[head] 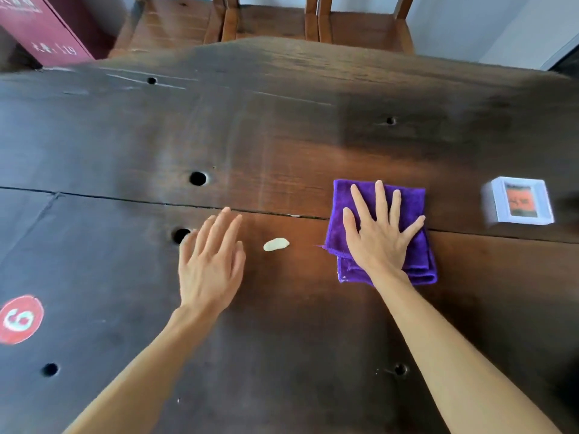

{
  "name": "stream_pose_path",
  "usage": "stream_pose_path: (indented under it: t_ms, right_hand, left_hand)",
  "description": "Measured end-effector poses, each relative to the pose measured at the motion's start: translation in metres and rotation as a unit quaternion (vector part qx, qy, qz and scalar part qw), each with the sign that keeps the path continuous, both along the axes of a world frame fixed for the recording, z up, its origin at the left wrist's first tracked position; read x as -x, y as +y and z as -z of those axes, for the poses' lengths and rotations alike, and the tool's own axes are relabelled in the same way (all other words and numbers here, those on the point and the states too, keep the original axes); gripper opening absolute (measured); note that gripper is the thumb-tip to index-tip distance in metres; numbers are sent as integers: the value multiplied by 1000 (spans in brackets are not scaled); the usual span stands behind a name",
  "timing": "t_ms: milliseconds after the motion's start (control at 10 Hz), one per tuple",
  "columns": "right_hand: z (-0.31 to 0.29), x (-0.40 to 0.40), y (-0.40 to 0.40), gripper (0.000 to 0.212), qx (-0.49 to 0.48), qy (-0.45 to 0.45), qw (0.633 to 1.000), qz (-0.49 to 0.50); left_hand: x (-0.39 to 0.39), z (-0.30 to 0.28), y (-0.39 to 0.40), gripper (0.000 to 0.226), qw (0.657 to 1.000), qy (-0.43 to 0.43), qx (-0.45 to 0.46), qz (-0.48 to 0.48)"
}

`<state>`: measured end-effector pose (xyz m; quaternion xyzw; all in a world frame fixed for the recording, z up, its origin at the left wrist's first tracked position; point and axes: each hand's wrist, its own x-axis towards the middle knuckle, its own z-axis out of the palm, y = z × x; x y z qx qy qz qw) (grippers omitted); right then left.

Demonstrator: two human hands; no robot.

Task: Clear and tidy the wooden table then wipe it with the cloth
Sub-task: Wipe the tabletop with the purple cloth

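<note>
A folded purple cloth (410, 208) lies on the dark wooden table (282, 126), right of centre. My right hand (379, 233) presses flat on it, fingers spread. My left hand (210, 264) hovers just over the table with fingers extended and holds nothing. A small pale scrap (276, 244) lies on the wood between the two hands, closer to the left one.
A small white box with an orange label (517, 200) stands at the right. A red round sticker with a number (20, 319) is at the left edge. A dark red carton (40, 29) stands at the back left. Wooden chairs (272, 20) line the far side. Several holes dot the tabletop.
</note>
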<state>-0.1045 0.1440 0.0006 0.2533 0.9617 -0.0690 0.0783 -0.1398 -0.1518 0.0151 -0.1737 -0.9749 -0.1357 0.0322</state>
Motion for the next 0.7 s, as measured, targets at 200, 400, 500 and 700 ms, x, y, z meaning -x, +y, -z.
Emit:
stream_pose_path:
  t_ms: [200, 400, 500, 700]
  right_hand:
    - [0, -77, -61, 61, -9, -15, 1000, 15]
    - [-8, -188, -131, 59, 9, -51, 999, -16]
    - [-8, -259, -168, 61, 1, -70, 997, -22]
    - [52, -402, -259, 69, 139, -145, 979, 41]
  left_hand:
    - [-4, 24, -68, 59, 991, -75, 103, -34]
    - [-5, 23, -69, 59, 992, -86, 90, -38]
    - [-4, 23, -68, 59, 991, -90, 91, -40]
    - [-4, 23, -68, 59, 990, -96, 92, -40]
